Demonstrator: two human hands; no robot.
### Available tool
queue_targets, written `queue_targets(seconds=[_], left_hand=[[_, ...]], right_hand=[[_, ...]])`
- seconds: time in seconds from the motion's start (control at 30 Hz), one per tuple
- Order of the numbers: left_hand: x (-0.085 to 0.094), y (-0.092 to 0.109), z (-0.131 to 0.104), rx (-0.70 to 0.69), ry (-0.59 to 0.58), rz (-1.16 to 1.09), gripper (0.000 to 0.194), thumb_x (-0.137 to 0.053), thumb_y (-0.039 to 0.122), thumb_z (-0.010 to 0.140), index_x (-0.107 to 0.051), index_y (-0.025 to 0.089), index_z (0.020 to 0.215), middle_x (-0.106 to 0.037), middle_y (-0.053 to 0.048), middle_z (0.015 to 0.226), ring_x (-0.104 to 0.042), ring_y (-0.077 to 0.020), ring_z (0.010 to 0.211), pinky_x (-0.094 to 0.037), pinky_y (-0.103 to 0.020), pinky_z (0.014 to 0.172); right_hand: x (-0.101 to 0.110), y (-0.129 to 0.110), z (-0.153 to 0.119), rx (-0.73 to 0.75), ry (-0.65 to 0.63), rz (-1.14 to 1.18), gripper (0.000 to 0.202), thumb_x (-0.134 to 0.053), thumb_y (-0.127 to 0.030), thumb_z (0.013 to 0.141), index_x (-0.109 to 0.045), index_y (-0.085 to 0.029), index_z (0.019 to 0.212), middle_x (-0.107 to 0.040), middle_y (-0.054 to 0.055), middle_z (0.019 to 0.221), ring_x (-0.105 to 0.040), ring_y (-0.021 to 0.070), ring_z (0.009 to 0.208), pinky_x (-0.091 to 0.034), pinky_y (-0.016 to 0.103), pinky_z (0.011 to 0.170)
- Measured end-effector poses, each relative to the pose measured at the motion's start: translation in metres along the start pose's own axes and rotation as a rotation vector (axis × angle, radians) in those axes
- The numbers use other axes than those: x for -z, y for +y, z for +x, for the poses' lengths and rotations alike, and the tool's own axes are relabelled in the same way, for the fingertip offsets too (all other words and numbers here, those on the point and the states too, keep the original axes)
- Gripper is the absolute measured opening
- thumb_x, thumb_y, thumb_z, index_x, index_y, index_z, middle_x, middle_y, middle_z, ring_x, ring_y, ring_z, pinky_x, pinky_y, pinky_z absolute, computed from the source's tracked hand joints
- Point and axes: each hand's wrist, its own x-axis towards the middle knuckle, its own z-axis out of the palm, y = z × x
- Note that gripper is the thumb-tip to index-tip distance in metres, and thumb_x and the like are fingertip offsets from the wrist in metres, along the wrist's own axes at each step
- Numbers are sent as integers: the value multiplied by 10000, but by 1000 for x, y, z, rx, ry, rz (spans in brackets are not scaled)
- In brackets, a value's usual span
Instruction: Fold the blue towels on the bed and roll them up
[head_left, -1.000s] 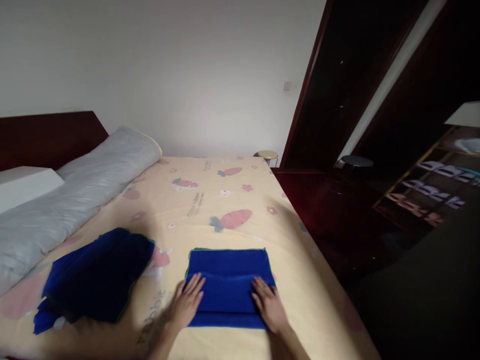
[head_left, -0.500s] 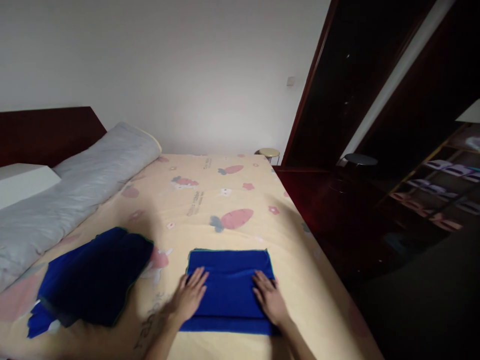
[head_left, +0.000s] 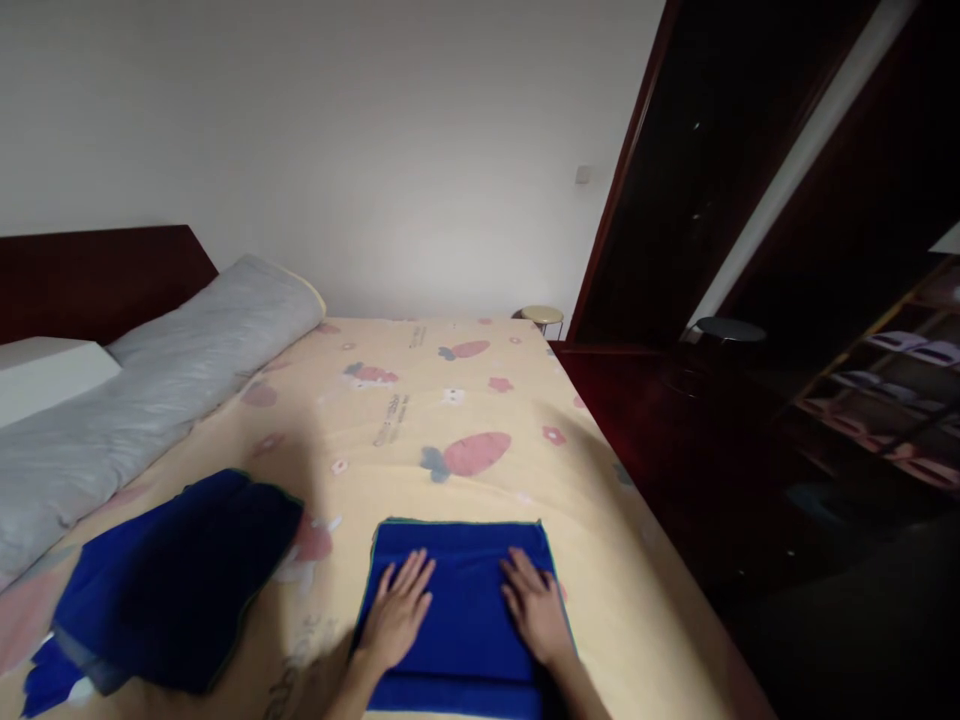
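A blue cloth [head_left: 465, 610], folded into a rough rectangle with green-edged hems, lies flat on the bed sheet [head_left: 390, 440]. My left hand [head_left: 399, 608] rests palm down on its left side, fingers stretched out. On the right side of the same cloth lies my right hand [head_left: 536, 608], also flat with the fingers slightly spread. A crease runs across the cloth near its lower edge. To the left, apart from both hands, another blue cloth [head_left: 180, 580] lies in a loose, uneven heap, partly in shadow.
A grey rolled quilt or long pillow [head_left: 187, 360] lies along the bed's left side by a white box-like object [head_left: 52, 375] and dark headboard [head_left: 105, 285]. Beyond the bed's right edge stand a yellow-topped stool [head_left: 541, 315], a dark stool [head_left: 730, 330] and a shoe rack [head_left: 892, 400].
Both hands stay flat on the folded cloth; the left has shifted slightly inward from its left edge. The whole scene sits a little lower as the head view tilted up.
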Motion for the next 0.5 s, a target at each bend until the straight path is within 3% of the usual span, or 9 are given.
queue_targets(seconds=[0.03, 0.1, 0.17, 0.2, 0.27, 0.37, 0.43, 0.5], left_hand=[[0, -23, -11, 98, 22, 38, 534, -287, 328, 1007, -152, 337, 1524, -405, -24, 1539, -404, -193, 1391, -344, -430, 1114], [6, -64, -34, 271, 101, 118, 539, -276, 327, 1004, -145, 324, 1527, -405, -39, 1540, -381, -219, 1406, -321, -469, 1121], [16, -77, -43, 319, 153, 152, 562, -277, 325, 1000, -108, 292, 1535, -374, -54, 1556, -332, -238, 1432, -282, -497, 1139], [19, -70, -39, 283, 150, 145, 572, -279, 323, 999, -91, 283, 1537, -359, -54, 1563, -316, -239, 1440, -267, -498, 1149], [20, -34, -16, 119, 92, 92, 577, -283, 326, 1001, -76, 285, 1538, -349, -39, 1568, -321, -221, 1438, -263, -474, 1159], [4, 24, 31, -95, 8, -1, 562, -257, 340, 1010, -68, 289, 1537, -340, -17, 1571, -343, -177, 1426, -311, -416, 1147], [-9, 29, 50, -93, -16, -11, 553, -267, 350, 1010, -101, 304, 1535, -360, -8, 1560, -374, -177, 1409, -357, -420, 1120], [-14, -1, 50, 5, 19, 23, 544, -294, 360, 1003, -148, 334, 1527, -422, -14, 1526, -435, -202, 1372, -402, -452, 1077]], right_hand=[[7, 26, -8, -87, 35, -28, 521, -240, -410, 992, -517, -209, 1385, -450, 166, 1473, -429, 337, 1359, -389, 586, 1017], [19, 70, -27, -234, 146, -125, 520, -266, -439, 980, -500, -234, 1397, -442, 155, 1483, -399, 336, 1380, -378, 608, 1011], [24, 84, -37, -245, 207, -165, 507, -296, -441, 977, -429, -291, 1443, -406, 106, 1516, -364, 311, 1404, -354, 599, 1039], [21, 76, -35, -203, 203, -155, 504, -302, -433, 981, -392, -310, 1462, -389, 87, 1528, -358, 296, 1410, -349, 583, 1055], [6, 38, -20, -57, 135, -92, 501, -309, -425, 991, -344, -330, 1481, -376, 63, 1535, -370, 261, 1405, -358, 525, 1079], [-24, -21, 18, 149, 12, -23, 497, -330, -439, 991, -328, -363, 1482, -340, 22, 1551, -349, 227, 1417, -359, 473, 1104], [-32, -26, 38, 82, 15, -46, 493, -345, -448, 982, -391, -331, 1458, -349, 46, 1545, -352, 242, 1415, -361, 489, 1102], [-26, 3, 41, -98, 75, -100, 501, -349, -469, 972, -463, -280, 1422, -395, 88, 1520, -373, 271, 1402, -369, 521, 1085]])
